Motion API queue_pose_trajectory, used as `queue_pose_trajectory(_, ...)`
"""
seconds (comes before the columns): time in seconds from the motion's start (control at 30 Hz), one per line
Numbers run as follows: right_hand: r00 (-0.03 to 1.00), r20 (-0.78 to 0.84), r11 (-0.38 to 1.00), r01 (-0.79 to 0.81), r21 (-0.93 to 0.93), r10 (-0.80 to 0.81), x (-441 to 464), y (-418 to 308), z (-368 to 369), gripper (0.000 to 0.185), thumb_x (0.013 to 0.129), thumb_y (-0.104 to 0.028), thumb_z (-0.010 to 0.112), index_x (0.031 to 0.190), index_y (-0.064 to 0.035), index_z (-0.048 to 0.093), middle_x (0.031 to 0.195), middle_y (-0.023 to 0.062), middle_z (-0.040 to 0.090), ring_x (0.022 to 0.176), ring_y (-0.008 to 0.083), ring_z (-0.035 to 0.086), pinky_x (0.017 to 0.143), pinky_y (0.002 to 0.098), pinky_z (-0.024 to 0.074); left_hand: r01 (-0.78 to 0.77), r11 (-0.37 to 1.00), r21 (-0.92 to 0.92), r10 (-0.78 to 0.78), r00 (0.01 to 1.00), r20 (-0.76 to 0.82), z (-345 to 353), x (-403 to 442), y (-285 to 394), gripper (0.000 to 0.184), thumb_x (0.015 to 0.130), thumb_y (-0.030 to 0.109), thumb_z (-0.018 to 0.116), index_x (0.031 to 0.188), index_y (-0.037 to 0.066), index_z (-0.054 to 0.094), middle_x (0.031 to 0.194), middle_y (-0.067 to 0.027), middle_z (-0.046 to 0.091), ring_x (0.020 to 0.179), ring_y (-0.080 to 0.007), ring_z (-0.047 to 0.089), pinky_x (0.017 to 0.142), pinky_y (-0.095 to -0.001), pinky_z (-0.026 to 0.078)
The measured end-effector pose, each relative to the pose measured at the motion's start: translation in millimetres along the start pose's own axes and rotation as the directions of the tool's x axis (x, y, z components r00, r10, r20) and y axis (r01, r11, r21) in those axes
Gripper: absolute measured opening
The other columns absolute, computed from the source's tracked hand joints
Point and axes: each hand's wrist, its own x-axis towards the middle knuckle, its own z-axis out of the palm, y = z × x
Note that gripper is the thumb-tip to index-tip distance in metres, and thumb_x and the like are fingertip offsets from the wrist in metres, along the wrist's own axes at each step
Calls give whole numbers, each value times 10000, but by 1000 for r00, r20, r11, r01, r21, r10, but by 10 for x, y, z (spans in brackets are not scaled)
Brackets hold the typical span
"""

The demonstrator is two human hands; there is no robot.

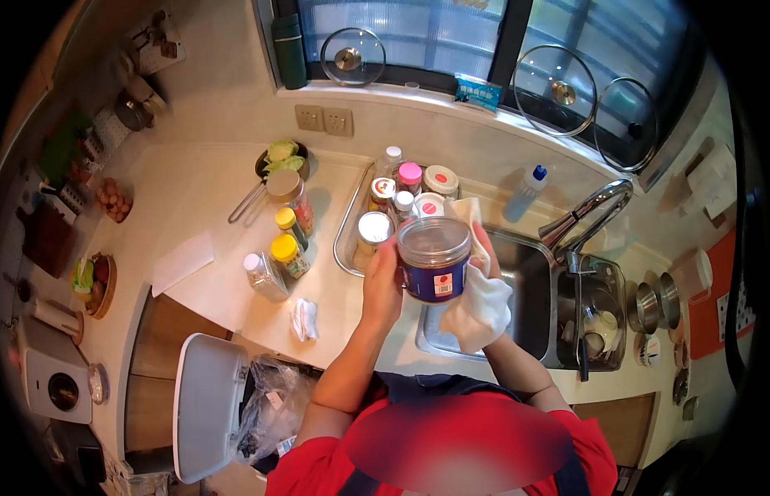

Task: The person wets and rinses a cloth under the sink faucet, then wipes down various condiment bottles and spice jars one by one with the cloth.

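A clear-topped jar (425,277) with a dark blue label is held up over the counter, near the sink's left edge. My left hand (382,285) is wrapped around its left side. On the other side, my right hand (487,252) grips a white cloth (478,312) that lies against the jar and hangs below it. Behind the jar, a wire tray (349,252) holds several jars and bottles, among them a pink-lidded jar (410,175) and a white-lidded jar (374,230). A crumpled white wipe (303,321) lies on the counter to the left.
Left of the tray stand yellow-capped bottles (289,255), a clear white-capped bottle (266,277) and a pan (296,161) with greens. The sink (530,281) and its faucet (596,207) are at right. Below the counter, an open bin (207,405) contains a plastic bag.
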Motion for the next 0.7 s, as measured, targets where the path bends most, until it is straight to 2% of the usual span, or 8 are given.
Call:
queue_pose_trajectory(0.03, 1000, 0, 1000, -16, 1, 16, 19, -35, -35, 484, 953, -105, 451, 1412, -57, 304, 1393, 94, 371, 1212, 138, 407, 1014, 266, 339, 3, 1000, 0, -3, 1000, -16, -13, -6, -93, 517, 957, 386, 429, 1260, -34, 419, 1230, -123, 525, 1123, -182, 513, 946, -312, 414)
queue_pose_trajectory(0.1, 999, -3, 953, -48, -300, 50, 20, -91, -113, 488, 943, -102, 469, 1404, -55, 317, 1394, 101, 375, 1223, 144, 403, 1016, 261, 330, -58, 997, 54, 49, 986, 157, -8, -94, -267, 609, 919, 465, 468, 1278, -23, 404, 1231, -118, 526, 1106, -190, 531, 941, -333, 427)
queue_pose_trajectory(0.17, 998, 28, 951, -48, -305, 60, 98, -157, -141, 491, 953, -168, 471, 1403, -50, 316, 1402, 99, 366, 1239, 148, 390, 1031, 265, 310, -60, 965, 254, 24, 989, 144, 3, -75, -328, 689, 879, 544, 481, 1290, -2, 394, 1234, -112, 525, 1099, -204, 540, 941, -369, 436)
queue_pose_trajectory(0.23, 994, 19, 981, -102, -164, 107, 192, -180, -205, 535, 948, -261, 489, 1402, -40, 311, 1403, 98, 364, 1256, 157, 375, 1047, 285, 293, 256, 960, -113, -244, 964, 108, 39, -58, -358, 695, 881, 575, 439, 1301, 23, 392, 1232, -102, 526, 1111, -220, 537, 965, -400, 421)
queue_pose_trajectory(0.37, 990, 64, 992, -125, -23, 127, 103, -263, -252, 689, 870, -379, 589, 1407, -61, 297, 1393, 113, 368, 1237, 225, 413, 1033, 368, 350, 288, 923, -255, -262, 956, 132, 224, -62, -369, 717, 877, 623, 379, 1310, 52, 395, 1239, -93, 528, 1137, -229, 523, 996, -419, 393)
queue_pose_trajectory(0.5, 993, 92, 997, -72, 25, 70, 25, -288, -316, 689, 895, -389, 556, 1418, -50, 262, 1393, 110, 363, 1248, 210, 394, 1046, 337, 323, 255, 919, -300, -211, 962, 171, 250, -129, -406, 658, 900, 558, 414, 1289, 27, 403, 1197, -104, 547, 1079, -210, 557, 940, -382, 453)
queue_pose_trajectory(0.57, 994, 62, 985, -103, 141, 95, -22, -313, -279, 722, 870, -398, 588, 1419, -67, 257, 1377, 113, 378, 1233, 221, 413, 1031, 355, 362, 228, 970, -80, -211, 961, 180, 264, -166, -376, 734, 872, 650, 339, 1311, 65, 397, 1239, -94, 530, 1133, -226, 525, 980, -389, 415)
queue_pose_trajectory(0.7, 998, 22, 970, -66, 232, 63, -4, -386, -172, 720, 860, -368, 605, 1419, -85, 250, 1370, 114, 387, 1230, 241, 427, 1017, 378, 392, 239, 970, -47, -230, 962, 146, 419, -223, -219, 761, 875, 661, 275, 1323, 53, 377, 1260, -104, 513, 1144, -225, 516, 978, -384, 418)
